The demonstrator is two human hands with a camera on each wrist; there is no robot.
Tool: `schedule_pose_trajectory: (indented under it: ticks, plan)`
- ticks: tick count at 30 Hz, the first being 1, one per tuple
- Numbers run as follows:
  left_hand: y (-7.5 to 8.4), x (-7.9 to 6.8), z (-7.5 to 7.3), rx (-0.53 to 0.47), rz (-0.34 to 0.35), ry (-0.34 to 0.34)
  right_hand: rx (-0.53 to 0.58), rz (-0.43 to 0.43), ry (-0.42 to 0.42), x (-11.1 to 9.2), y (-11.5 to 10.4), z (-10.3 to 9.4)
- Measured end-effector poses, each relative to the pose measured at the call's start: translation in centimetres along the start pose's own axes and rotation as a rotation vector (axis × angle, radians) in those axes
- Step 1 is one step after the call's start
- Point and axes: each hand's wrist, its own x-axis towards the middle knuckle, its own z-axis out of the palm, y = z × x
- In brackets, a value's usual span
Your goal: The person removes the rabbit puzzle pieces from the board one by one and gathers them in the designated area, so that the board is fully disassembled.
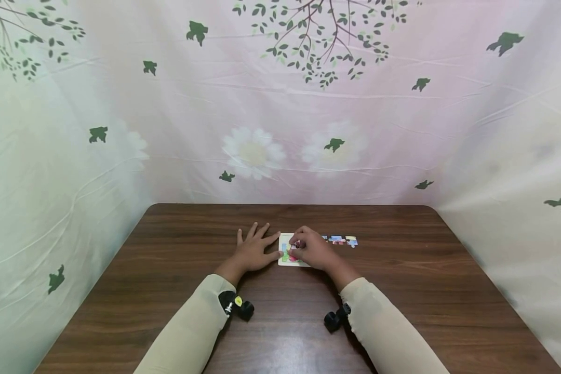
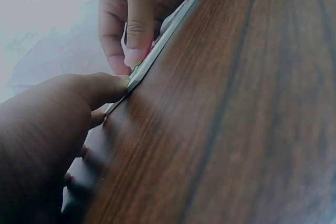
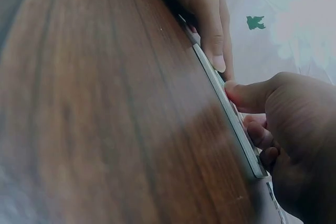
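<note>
A small jigsaw puzzle board (image 1: 293,264) with a pale frame and a colourful picture lies flat on the brown table. My left hand (image 1: 256,250) rests with spread, straight fingers at the board's left side; its thumb (image 2: 113,88) touches the board's near left corner. Over the board, my right hand (image 1: 314,250) has bent fingers, with thumb (image 3: 247,95) and forefinger pinching down at what looks like a puzzle piece (image 1: 292,255). The fingers hide most of that piece and the board's right part.
To the right of the board, several loose puzzle pieces (image 1: 337,240) lie in a row, partly behind the right hand. The wooden table (image 1: 402,301) ends at a printed cloth backdrop (image 1: 280,114). Each wrist wears a small black camera (image 1: 245,310).
</note>
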Motion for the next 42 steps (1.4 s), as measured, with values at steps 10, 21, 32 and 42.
schedule_pose_trajectory:
  ticks: [10, 21, 32, 42]
  plan:
    - [0.2, -0.1, -0.1, -0.007, -0.004, 0.001, -0.021, 0.048, 0.006, 0.1, -1.0, 0.1]
    - [0.2, -0.2, -0.1, -0.024, -0.006, -0.003, 0.022, 0.11, 0.017, 0.1, -1.1, 0.3]
    - [0.2, -0.2, -0.2, -0.015, -0.009, -0.003, 0.049, 0.003, 0.065, 0.0, -0.8, 0.4]
    - [0.2, -0.3, -0.3, -0.014, -0.002, -0.002, 0.046, -0.058, 0.099, -0.1, -0.9, 0.4]
